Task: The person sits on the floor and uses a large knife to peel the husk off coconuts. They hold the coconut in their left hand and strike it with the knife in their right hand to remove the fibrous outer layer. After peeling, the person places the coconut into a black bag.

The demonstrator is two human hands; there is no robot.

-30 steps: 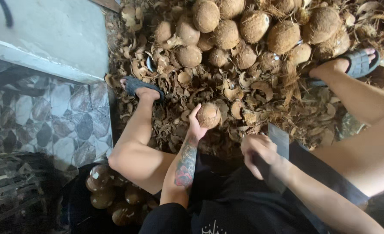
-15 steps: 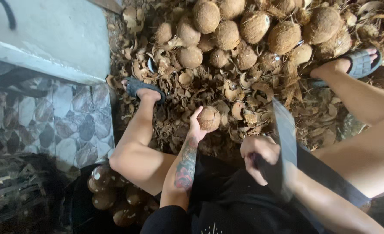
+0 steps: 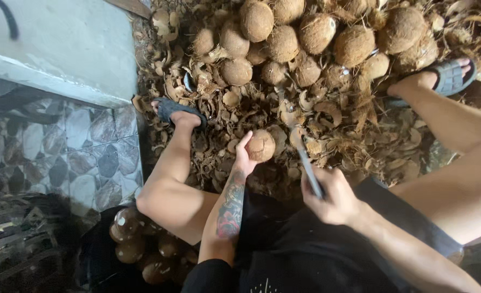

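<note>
Brown husk scraps (image 3: 235, 116) cover the ground where the person sits, and on the far left a pale concrete ledge (image 3: 56, 49) stands above a wall of dark patterned stone tiles (image 3: 61, 146). Below that, near the person's left knee, some peeled coconuts (image 3: 137, 244) lie together in a dark container. The left foot wears a grey sandal (image 3: 170, 108), which rests on the scraps.

Moving to the middle, the left hand (image 3: 244, 157) has a tattooed forearm and holds a small round coconut (image 3: 260, 145). Its grip is closed around the left and lower side of the coconut, with the fingers curled on the shell. The coconut is held just above the scraps, between the two legs.

Just to the right of it, the right hand (image 3: 332, 198) is closed firmly around the handle of a long knife (image 3: 305, 160). The blade points up and to the left and ends near the coconut; I cannot tell if it touches the shell.

Behind, a big heap of hairy coconuts (image 3: 305, 32) fills the top of the view. On the far right, the right foot in a second grey sandal (image 3: 452, 76) rests beside this heap.
</note>
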